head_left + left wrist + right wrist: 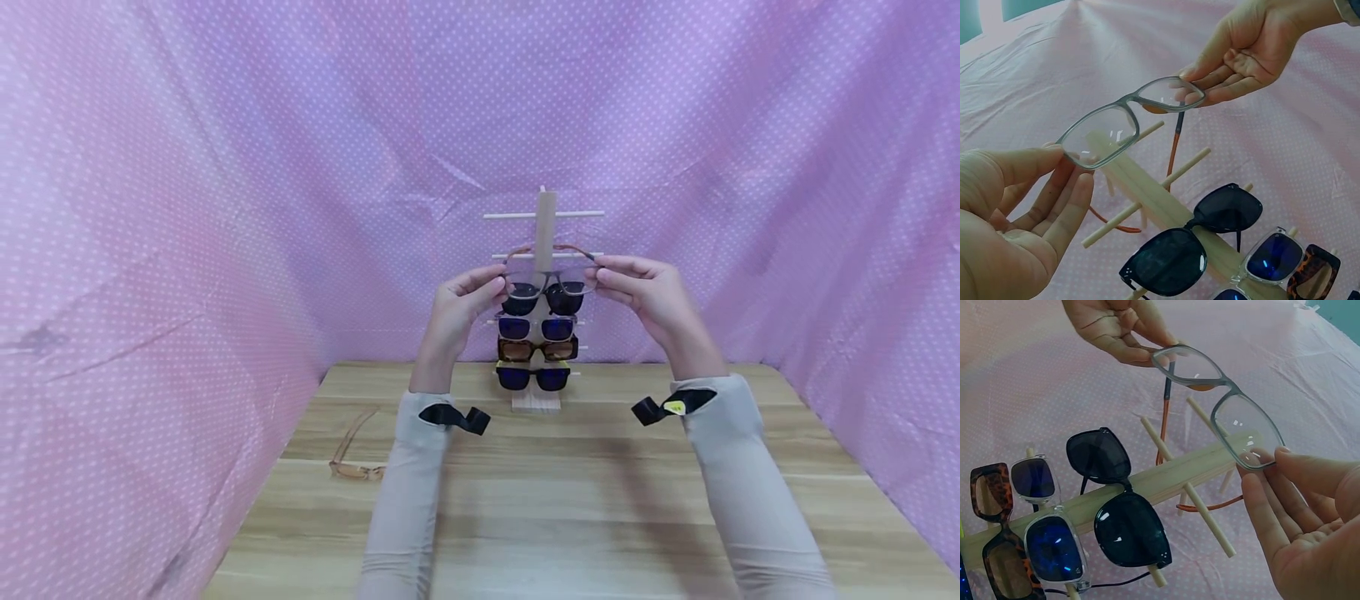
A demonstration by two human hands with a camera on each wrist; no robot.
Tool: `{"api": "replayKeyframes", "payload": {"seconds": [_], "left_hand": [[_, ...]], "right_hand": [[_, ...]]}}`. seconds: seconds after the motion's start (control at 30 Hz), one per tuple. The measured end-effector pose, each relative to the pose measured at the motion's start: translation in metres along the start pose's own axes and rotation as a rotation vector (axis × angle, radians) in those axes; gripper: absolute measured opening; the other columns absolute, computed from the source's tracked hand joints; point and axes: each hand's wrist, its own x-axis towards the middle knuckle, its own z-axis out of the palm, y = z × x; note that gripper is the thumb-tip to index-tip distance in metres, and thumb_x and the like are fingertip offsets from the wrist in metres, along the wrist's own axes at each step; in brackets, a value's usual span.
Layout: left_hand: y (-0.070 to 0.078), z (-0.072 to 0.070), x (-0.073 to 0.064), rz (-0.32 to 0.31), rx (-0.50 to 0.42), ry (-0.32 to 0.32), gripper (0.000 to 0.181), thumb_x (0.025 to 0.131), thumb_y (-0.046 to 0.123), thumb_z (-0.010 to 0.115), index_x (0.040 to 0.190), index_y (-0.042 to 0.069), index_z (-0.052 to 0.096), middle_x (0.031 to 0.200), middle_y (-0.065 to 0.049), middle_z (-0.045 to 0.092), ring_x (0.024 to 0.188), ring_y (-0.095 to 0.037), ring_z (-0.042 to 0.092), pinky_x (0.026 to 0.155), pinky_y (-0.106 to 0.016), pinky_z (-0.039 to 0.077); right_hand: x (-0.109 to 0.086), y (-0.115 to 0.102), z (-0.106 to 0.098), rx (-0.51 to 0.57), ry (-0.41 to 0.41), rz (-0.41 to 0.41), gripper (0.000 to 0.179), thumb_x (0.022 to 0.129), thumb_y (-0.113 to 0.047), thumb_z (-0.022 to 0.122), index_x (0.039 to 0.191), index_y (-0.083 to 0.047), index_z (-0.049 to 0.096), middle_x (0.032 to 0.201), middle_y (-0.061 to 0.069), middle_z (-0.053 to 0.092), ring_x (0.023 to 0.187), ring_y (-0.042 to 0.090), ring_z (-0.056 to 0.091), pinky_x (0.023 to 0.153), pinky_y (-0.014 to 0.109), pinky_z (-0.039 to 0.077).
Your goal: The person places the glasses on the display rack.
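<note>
Between both hands is a pair of clear-lens eyeglasses (1132,99) with a grey front and orange-brown temples. The left hand (459,312) pinches one outer end of the frame, thumb against fingers. At the opposite end the right hand (651,302) pinches the frame in the same manner. The eyeglasses are in front of the upper part of a wooden display stand (546,221), their temples reaching back beside its post near a peg. Black sunglasses (1113,494) hang just below them on the stand.
Lower on the stand hang clear-framed sunglasses with blue lenses (1054,547), tortoiseshell sunglasses (537,350) and dark sunglasses with blue lenses (534,379). Light-brown eyeglasses (358,472) lie on the wooden table (555,517), left, partly behind the left sleeve. Pink dotted cloth (390,125) surrounds the table.
</note>
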Motion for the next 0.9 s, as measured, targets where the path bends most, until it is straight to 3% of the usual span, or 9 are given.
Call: {"api": "replayKeyframes", "payload": {"seconds": [0.23,0.43,0.9], "left_hand": [[0.001,0.003,0.004,0.030,-0.023,0.060,0.025,0.095,-0.004,0.066,0.120,-0.010,0.067,0.094,-0.002,0.076,0.091,-0.014,0.073,0.085,-0.024,0.061],[0.005,0.005,0.009,0.050,0.024,0.084,0.030,0.094,-0.006,0.067,0.122,-0.016,0.064,0.090,0.002,0.076,0.087,-0.011,0.074,0.082,-0.023,0.062],[-0.001,0.006,0.024,0.130,0.084,0.135,0.029,0.092,-0.006,0.070,0.118,-0.017,0.065,0.083,0.005,0.076,0.076,-0.009,0.074,0.077,-0.024,0.063]], "right_hand": [[0.007,0.001,0.005,-0.003,0.027,0.001,0.023,0.093,0.007,0.067,0.116,0.003,0.074,0.098,0.009,0.080,0.092,0.018,0.078,0.087,0.027,0.061],[0.010,0.001,0.006,0.031,0.027,-0.023,0.023,0.094,0.010,0.065,0.113,0.003,0.075,0.096,0.010,0.080,0.089,0.018,0.078,0.085,0.028,0.062],[0.024,0.011,0.004,-0.071,0.113,-0.106,0.020,0.092,0.010,0.067,0.107,0.002,0.077,0.088,0.006,0.080,0.083,0.014,0.078,0.078,0.025,0.063]]}}
